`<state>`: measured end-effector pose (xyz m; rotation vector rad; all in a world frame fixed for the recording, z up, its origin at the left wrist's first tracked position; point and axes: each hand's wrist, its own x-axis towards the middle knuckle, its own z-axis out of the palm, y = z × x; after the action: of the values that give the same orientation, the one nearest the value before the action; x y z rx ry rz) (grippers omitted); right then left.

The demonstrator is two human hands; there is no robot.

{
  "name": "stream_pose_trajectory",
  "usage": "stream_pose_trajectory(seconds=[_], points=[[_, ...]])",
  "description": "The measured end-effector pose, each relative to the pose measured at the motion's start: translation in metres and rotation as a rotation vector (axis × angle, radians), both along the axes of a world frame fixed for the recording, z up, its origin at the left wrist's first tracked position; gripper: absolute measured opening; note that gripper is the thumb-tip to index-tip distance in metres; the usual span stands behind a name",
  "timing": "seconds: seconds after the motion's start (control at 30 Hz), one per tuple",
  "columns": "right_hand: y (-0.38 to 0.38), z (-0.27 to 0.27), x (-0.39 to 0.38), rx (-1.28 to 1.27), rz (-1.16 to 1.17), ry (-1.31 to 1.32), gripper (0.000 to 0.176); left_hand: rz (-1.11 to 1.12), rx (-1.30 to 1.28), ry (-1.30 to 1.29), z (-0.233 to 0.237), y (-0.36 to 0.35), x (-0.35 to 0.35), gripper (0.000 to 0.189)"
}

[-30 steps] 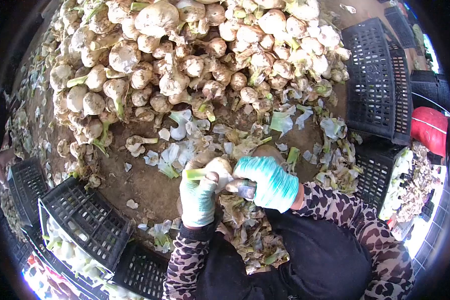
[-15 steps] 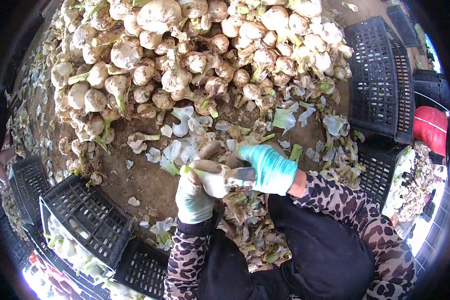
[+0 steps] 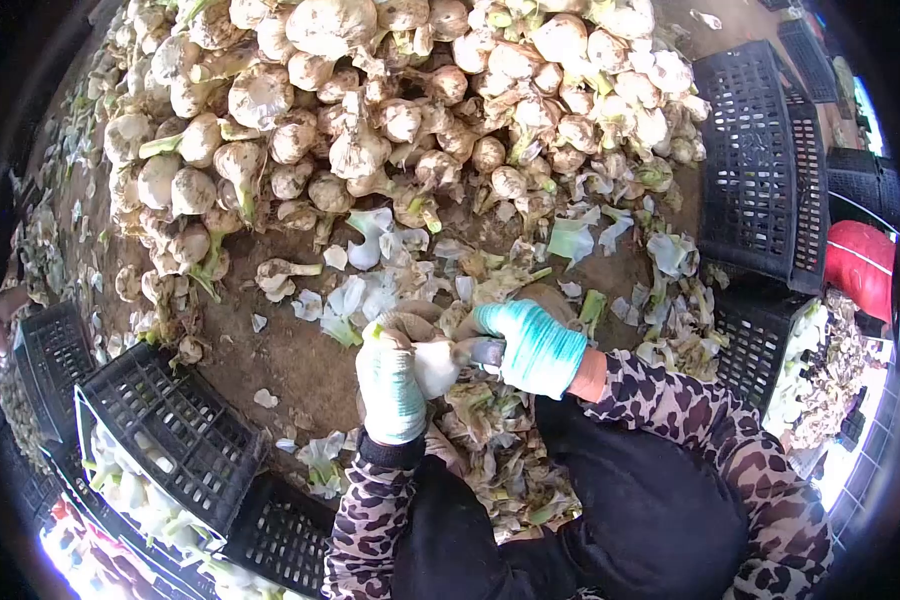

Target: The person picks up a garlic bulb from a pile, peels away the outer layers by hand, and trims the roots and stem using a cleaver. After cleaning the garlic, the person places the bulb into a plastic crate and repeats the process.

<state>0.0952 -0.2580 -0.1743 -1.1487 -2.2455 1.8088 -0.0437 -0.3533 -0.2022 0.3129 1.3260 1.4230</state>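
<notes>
In the head view, the left hand (image 3: 391, 388) pinches a white bulb (image 3: 436, 371) on its inner side; just beyond, the right hand (image 3: 536, 345) clasps a short blade (image 3: 486, 352) beside it. If the bulb rolls, the edge could slip into the left hand.

Hands (image 3: 536, 345) in knit cloth gloves (image 3: 394, 400), a smooth bulb (image 3: 436, 371), a metal-looking blade (image 3: 486, 351).
The crates (image 3: 745, 160) are matt plastic; the piled bulbs (image 3: 360, 152) rough and soil-crusted, scattered peelings (image 3: 572, 241) thin and papery, the ground (image 3: 290, 365) rough earth, the trousers (image 3: 660, 490) matt cloth.
</notes>
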Motion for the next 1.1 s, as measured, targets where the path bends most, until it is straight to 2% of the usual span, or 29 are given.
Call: stream_pose_trajectory(seconds=[0.07,0.13,0.2,0.23,0.33,0.47,0.53,0.6,0.67,0.73,0.8,0.87,0.9,0.93,1.0,1.03,1.07,1.1], points=[[0.003,0.003,0.001,-0.081,-0.024,0.023,0.025,-0.032,0.093,0.088,-0.004,0.001,0.002,0.049],[0.004,0.007,-0.001,-0.042,-0.008,0.005,0.025,-0.024,0.067,0.067,0.005,0.004,0.004,0.048],[0.01,0.018,-0.006,0.032,0.15,-0.131,0.025,-0.076,0.09,0.115,0.012,0.007,0.005,0.048],[0.007,0.015,-0.006,0.039,0.131,-0.16,0.023,-0.098,0.034,0.055,0.018,0.008,0.005,0.049],[0.007,0.003,-0.002,0.038,0.099,-0.052,0.022,-0.17,0.009,0.158,0.016,0.011,0.0,0.054],[0.002,-0.009,0.005,-0.002,-0.006,0.067,0.021,0.001,0.06,-0.01,0.004,0.007,0.004,0.05],[0.003,-0.007,0.007,0.077,0.053,-0.029,0.016,0.036,0.107,0.064,0.002,0.008,0.004,0.051],[0.003,0.005,0.005,0.024,0.042,0.02,0.017,0.033,0.071,0.074,0.015,0.012,0.007,0.051],[0.0,0.013,0.001,0.201,0.047,-0.076,0.017,0.029,0.039,0.086,0.019,0.015,0.007,0.051],[0.0,0.003,0.002,0.225,0.029,-0.032,0.023,-0.1,0.071,0.297,0.018,0.014,0.003,0.049],[0.004,0.002,0.004,-0.218,-0.078,-0.008,0.022,-0.076,0.086,0.28,0.019,0.014,0.003,0.045],[-0.002,-0.022,0.015,-0.166,-0.033,-0.046,0.021,0.038,0.009,0.047,0.021,0.015,0.001,0.051],[-0.005,-0.035,0.02,-0.052,0.094,-0.176,0.021,0.042,0.099,-0.14,0.015,0.015,-0.004,0.052],[-0.009,-0.043,0.024,0.065,0.221,-0.301,0.021,0.166,0.064,-0.301,0.014,0.016,-0.003,0.051],[-0.009,-0.032,0.023,-0.052,0.401,-0.376,0.021,0.467,-0.103,-0.602,0.021,0.026,-0.008,0.053],[-0.013,-0.037,0.032,-0.005,0.416,-0.298,0.027,0.389,0.061,-0.875,0.012,0.017,-0.02,0.052],[-0.016,-0.048,0.035,-0.011,0.302,-0.098,0.042,0.256,0.19,-0.95,-0.014,0.004,-0.03,0.05],[-0.01,-0.038,0.024,0.191,0.188,0.065,0.049,0.347,0.088,-0.861,-0.008,0.006,-0.028,0.049]])
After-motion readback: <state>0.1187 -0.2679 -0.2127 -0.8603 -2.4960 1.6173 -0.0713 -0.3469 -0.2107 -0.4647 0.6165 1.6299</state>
